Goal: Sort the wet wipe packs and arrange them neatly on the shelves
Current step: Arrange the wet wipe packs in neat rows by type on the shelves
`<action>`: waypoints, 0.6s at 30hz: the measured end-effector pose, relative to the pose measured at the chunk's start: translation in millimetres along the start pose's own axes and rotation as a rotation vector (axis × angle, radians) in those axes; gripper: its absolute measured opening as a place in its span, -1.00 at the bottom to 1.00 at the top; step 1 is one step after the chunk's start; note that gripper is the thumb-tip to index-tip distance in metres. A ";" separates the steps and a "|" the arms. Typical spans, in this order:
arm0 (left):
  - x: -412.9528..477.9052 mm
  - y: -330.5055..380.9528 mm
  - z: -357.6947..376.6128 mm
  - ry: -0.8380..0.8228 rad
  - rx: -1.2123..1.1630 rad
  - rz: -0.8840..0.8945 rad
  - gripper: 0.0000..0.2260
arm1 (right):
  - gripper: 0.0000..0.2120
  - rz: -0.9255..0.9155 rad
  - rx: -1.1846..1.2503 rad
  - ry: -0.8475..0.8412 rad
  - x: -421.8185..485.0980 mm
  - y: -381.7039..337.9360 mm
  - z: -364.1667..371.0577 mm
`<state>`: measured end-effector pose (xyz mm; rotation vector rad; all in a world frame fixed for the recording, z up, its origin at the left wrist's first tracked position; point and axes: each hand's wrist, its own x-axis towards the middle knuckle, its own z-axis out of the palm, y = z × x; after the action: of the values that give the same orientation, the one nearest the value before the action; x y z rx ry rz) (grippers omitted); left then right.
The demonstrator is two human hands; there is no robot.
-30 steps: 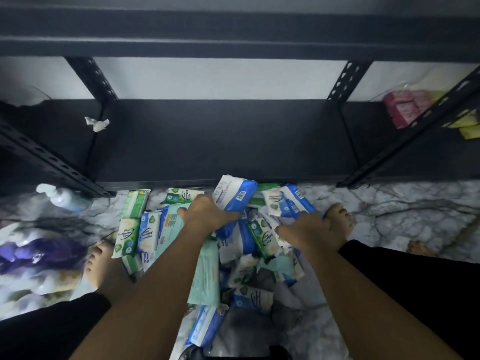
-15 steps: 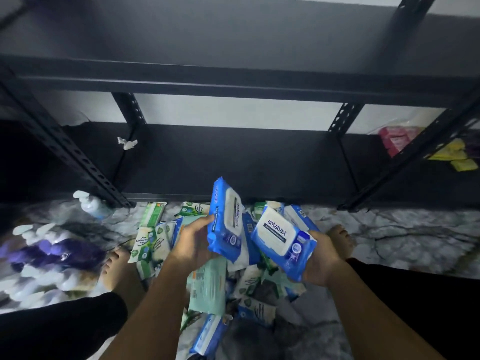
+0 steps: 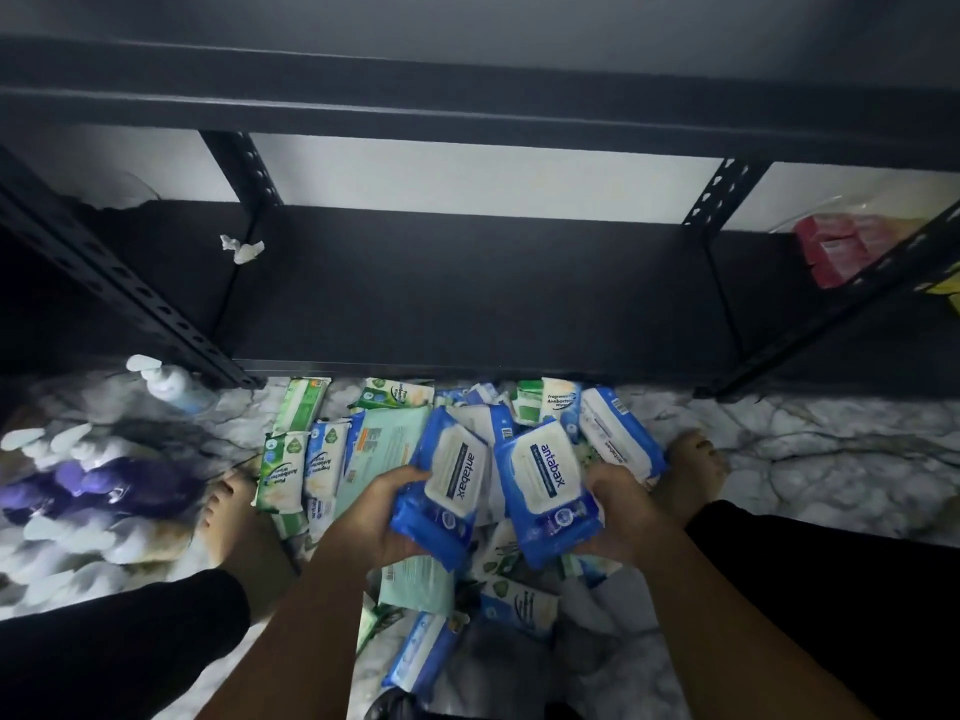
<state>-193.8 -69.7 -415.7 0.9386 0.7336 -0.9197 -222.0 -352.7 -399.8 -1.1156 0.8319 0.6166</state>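
left hand (image 3: 387, 517): grips blue pack (image 3: 447, 491), label up for matching.
right hand (image 3: 621, 511): grips second blue pack (image 3: 545, 485).
shelf (image 3: 467, 288): bare; likely destination.

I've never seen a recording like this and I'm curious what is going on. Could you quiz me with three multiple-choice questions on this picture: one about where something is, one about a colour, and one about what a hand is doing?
1. Where does the crumpled white tissue lie?
A. on the lower shelf board
B. in a basket
C. on a chair

2. What colour is the antabax pack in the left hand?
A. green
B. red
C. blue

3. What is the right hand doing?
A. hanging idle
B. gripping a second antabax pack
C. pointing upward

Answers:
1 A: the tissue sits on the dark board beside a rear upright.
2 C: its wrapper is blue, with a white lid.
3 B: its fingers curl round the pack's edge.
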 end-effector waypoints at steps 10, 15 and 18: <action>21.9 -16.7 14.4 -0.029 -0.053 0.290 -0.66 | -0.65 -0.460 -0.891 0.587 16.8 7.7 5.2; 27.9 -21.2 23.6 0.474 0.913 0.373 -0.75 | -0.42 -0.352 -1.117 0.562 18.9 17.8 -0.3; 20.3 -20.3 23.4 0.610 1.286 0.563 -0.81 | -0.27 -0.312 -1.126 0.540 18.9 23.6 1.3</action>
<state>-200.2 -103.2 -430.1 2.4842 0.2402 -0.5104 -229.6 -343.1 -427.5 -2.4644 0.7147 0.5115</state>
